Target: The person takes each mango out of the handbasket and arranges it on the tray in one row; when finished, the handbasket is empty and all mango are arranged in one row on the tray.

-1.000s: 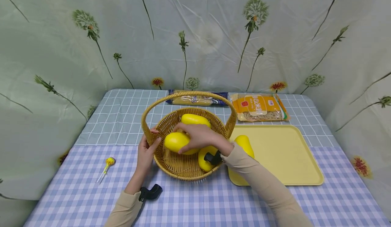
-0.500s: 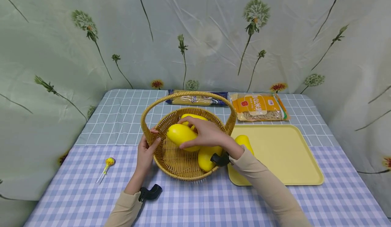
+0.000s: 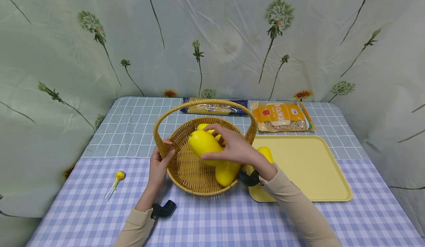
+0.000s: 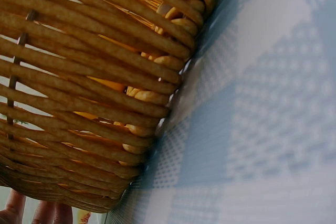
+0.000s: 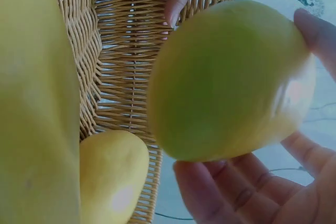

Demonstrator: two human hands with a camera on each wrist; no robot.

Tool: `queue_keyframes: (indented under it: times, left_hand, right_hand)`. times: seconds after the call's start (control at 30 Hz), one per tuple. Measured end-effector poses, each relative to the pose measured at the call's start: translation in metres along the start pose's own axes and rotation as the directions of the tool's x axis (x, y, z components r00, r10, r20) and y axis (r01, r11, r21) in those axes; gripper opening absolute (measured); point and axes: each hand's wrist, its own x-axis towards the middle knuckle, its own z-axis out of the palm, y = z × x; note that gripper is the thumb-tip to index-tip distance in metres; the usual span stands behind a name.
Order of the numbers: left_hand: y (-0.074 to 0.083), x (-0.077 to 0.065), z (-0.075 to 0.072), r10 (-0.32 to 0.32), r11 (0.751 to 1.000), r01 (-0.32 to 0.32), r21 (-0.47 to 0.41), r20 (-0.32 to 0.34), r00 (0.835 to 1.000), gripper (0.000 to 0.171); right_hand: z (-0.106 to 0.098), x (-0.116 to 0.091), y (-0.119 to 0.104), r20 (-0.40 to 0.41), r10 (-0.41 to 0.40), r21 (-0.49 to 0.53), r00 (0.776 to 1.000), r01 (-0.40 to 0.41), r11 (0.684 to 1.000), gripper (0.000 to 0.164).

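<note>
Over the checked bench (image 3: 199, 225), the right hand (image 3: 233, 146) grips a yellow mango (image 3: 203, 143), probably firm, slick, best held round its middle; the left hand (image 3: 159, 168) holds the basket (image 3: 190, 174).

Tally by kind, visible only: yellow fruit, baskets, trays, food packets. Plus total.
Yellow fruit: 4 (held fruit, rear fruit in basket, near fruit in basket, fruit on tray)
Baskets: 1 (wicker basket)
Trays: 1 (pale yellow tray)
Food packets: 2 (blue-ended packet, orange packet)
Total: 8
</note>
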Motion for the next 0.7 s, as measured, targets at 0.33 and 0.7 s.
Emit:
queue_keyframes:
  times: [0.33, 0.7]
  left_hand:
    - [0.0, 0.0, 0.001, 0.006, 1.0, -0.006, 0.005, -0.002, 1.0, 0.026]
    - [0.0, 0.0, 0.001, 0.009, 1.0, -0.009, -0.002, -0.002, 1.0, 0.024]
  right_hand:
    - [-0.006, -0.023, 0.001, -0.069, -0.02, 0.006, 0.997, 0.021, 1.0, 0.072]
    - [-0.01, -0.054, 0.008, -0.143, -0.038, 0.059, 0.989, 0.046, 0.997, 0.075]
